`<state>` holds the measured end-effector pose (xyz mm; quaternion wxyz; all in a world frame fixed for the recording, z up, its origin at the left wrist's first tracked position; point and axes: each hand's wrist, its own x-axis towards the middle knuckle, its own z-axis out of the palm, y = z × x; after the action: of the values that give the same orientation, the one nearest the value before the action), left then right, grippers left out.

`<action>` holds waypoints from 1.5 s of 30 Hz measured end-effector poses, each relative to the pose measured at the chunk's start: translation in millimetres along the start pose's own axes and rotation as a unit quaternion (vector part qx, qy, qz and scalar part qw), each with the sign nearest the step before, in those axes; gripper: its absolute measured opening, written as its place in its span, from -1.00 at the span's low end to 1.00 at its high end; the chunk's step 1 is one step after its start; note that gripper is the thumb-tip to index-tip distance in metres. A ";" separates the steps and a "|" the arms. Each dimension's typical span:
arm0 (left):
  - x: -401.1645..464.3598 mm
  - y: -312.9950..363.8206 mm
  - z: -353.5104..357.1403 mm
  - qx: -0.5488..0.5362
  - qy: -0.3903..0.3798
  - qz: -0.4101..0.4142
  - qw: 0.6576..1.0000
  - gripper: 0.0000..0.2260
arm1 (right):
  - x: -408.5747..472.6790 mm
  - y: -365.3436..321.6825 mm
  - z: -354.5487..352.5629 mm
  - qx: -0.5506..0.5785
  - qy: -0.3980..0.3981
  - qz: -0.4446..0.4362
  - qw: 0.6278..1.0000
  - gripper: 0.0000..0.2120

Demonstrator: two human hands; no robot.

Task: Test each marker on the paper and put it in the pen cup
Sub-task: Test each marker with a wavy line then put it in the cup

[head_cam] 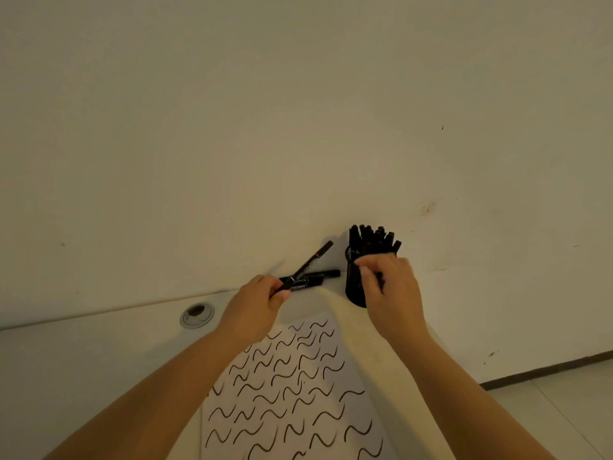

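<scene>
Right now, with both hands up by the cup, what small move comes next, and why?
Probably lift the marker the left hand grips off the pile by the wall and bring it to the paper to test. The right hand is at the cup, already packed with markers, and what it holds is unclear.

Two bare forearms and hands (255,303) (no sleeves showing)

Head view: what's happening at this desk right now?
A person is testing markers. The left hand grips one marker from a few lying by the wall; the right hand is at the black pen cup, already crowded with markers. The paper is covered with wavy test strokes.
</scene>
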<state>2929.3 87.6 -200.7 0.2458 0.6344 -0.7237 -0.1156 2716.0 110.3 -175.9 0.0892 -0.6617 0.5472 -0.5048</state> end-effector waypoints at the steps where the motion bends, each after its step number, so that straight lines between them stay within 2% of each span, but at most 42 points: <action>1: -12.1 7.1 -4.6 -0.030 -0.003 0.004 1.000 -0.78 | -7.9 -6.9 -0.4 0.052 -0.039 0.041 0.997 -0.83; 3: -39.3 20.8 -11.4 -0.087 -0.024 0.018 0.996 -0.86 | -25.4 -20.6 -1.3 0.134 -0.089 0.087 0.983 -0.80; 6: -78.2 39.5 -17.5 -0.137 -0.061 0.031 0.988 -0.85 | -54.7 -38.8 -2.3 0.209 -0.127 0.095 0.965 -0.79; 11: -130.2 50.3 -20.8 -0.126 -0.096 0.056 0.986 -0.82 | -103.0 -57.7 -6.6 0.296 -0.139 0.142 0.934 -0.77; 17: -178.8 44.4 -22.3 -0.115 -0.058 0.052 0.990 -0.84 | -141.6 -73.6 -16.1 0.282 -0.165 0.146 0.934 -0.73; 24: -223.5 35.8 -24.8 -0.126 -0.047 0.047 0.990 -0.83 | -175.9 -85.3 -18.6 0.277 -0.221 0.129 0.926 -0.74; 27: -241.4 34.4 -23.0 -0.095 -0.015 0.058 0.994 -0.81 | -194.0 -89.1 -12.5 0.268 -0.192 0.130 0.935 -0.75; 30: -254.0 32.9 -21.4 0.010 0.052 0.081 0.995 -0.77 | -206.6 -96.9 -0.4 0.261 -0.142 0.183 0.937 -0.74; 33: -267.2 17.5 -21.2 0.119 0.110 0.104 0.981 -0.77 | -193.4 -85.7 -7.9 0.291 -0.006 0.306 0.906 -0.72; 35: -276.6 0.6 -22.0 0.115 0.120 0.061 0.984 -0.82 | -186.3 -73.9 -25.8 0.303 0.048 0.307 0.901 -0.73; 36: -277.7 -6.6 -23.8 0.081 0.110 0.022 0.990 -0.82 | -187.9 -71.5 -31.1 0.295 0.033 0.280 0.913 -0.75; 38: -275.3 -18.1 -24.6 -0.045 0.053 -0.041 0.997 -0.79 | -200.7 -75.4 -28.8 0.275 -0.045 0.227 0.933 -0.80; 40: -273.0 -19.3 -21.9 -0.136 0.012 -0.048 0.990 -0.79 | -218.8 -85.4 -19.1 0.269 -0.130 0.181 0.937 -0.87; 42: -272.3 -17.5 -17.7 -0.149 -0.008 -0.034 0.988 -0.81 | -233.1 -91.7 -10.3 0.270 -0.190 0.147 0.932 -0.91; 45: -273.6 -22.1 -12.9 -0.145 -0.016 -0.030 0.989 -0.80 | -245.6 -92.6 -3.7 0.270 -0.217 0.128 0.929 -0.89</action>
<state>2975.2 352.4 -257.5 0.3195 0.6117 -0.6839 -0.2368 2798.5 347.5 -252.1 0.4449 -0.6299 0.4379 -0.4621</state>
